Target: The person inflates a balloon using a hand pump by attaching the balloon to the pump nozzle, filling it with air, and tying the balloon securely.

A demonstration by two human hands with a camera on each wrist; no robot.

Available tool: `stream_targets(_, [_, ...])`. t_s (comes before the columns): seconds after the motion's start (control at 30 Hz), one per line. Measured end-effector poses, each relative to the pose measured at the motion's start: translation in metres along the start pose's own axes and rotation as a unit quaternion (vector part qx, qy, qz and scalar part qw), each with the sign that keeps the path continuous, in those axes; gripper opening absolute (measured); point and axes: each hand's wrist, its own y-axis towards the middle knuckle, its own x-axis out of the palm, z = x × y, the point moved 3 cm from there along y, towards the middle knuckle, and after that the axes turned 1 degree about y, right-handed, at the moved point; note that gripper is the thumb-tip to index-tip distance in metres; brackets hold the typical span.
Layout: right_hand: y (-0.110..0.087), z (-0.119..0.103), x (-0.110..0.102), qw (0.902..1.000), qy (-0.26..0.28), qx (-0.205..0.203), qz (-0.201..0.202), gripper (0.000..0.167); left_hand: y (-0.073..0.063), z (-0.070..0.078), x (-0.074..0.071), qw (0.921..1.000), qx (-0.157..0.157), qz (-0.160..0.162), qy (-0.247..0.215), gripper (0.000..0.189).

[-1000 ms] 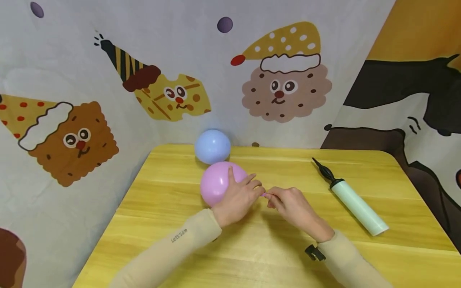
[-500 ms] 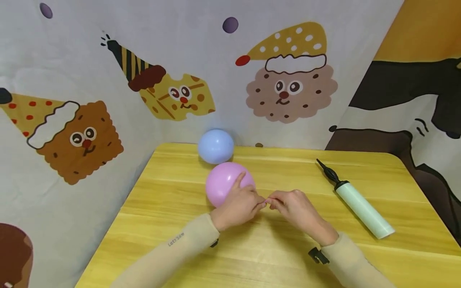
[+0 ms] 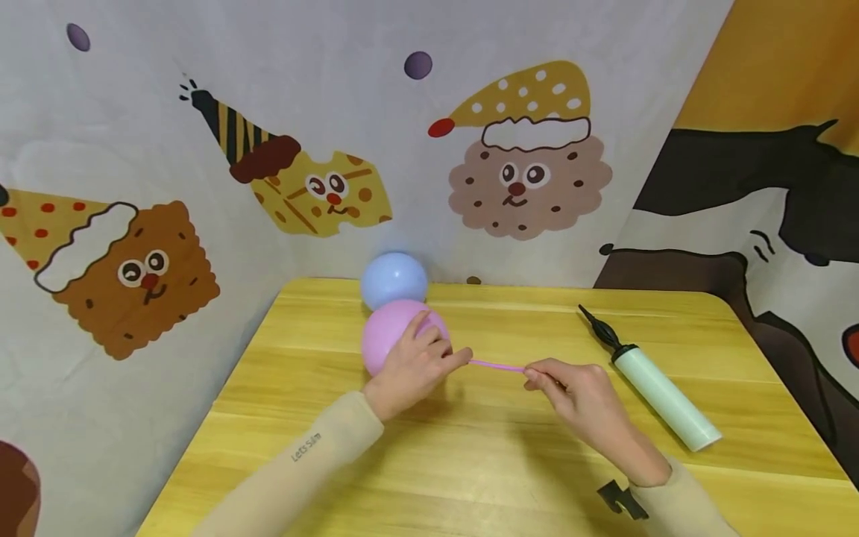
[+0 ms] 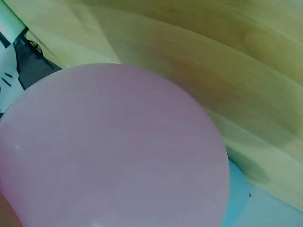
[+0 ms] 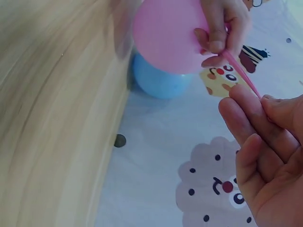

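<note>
An inflated pink balloon (image 3: 384, 339) is held over the table in the head view, and it fills much of the left wrist view. My left hand (image 3: 411, 373) lies against its near side and pinches the base of its neck between thumb and finger. From there the neck (image 3: 496, 365) runs to the right, drawn out into a long thin strand. My right hand (image 3: 582, 395) pinches the strand's far end between thumb and index finger. In the right wrist view the other fingers (image 5: 246, 118) of that hand are loosely bent below the strand.
Behind the pink balloon, by the table's back edge, sits an inflated blue balloon (image 3: 394, 276). A pale green hand pump (image 3: 664, 395) with a black nozzle lies on the right of the wooden table (image 3: 463, 462). A cartoon-printed cloth (image 3: 429, 171) hangs behind.
My right hand has moved right and the left hand slightly left with the pink balloon. Between them the neck has stretched from a short bit to a long strand.
</note>
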Motion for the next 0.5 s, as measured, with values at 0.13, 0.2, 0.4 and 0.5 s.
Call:
stream_targets(0.13, [-0.001, -0.003, -0.006, 0.9999, 0.007, 0.0, -0.009, 0.02, -0.002, -0.002, -0.002, 0.9998, 0.005, -0.012, -0.014, 0.046])
stream_targets(0.2, [0.001, -0.004, -0.008, 0.9999, 0.003, -0.008, -0.015, 0.021, 0.0, 0.0, -0.005, 0.9992, 0.015, -0.018, -0.033, 0.048])
stream_targets(0.4, [0.02, -0.002, -0.01, 0.9996, -0.013, -0.015, -0.02, 0.02, 0.014, 0.006, -0.021, 0.9887, 0.029, -0.017, -0.146, 0.033])
stream_targets(0.5, [0.031, 0.0, -0.008, 0.9993, -0.026, -0.022, -0.015, 0.015, 0.021, 0.004, -0.029, 0.9743, 0.023, -0.018, -0.223, 0.023])
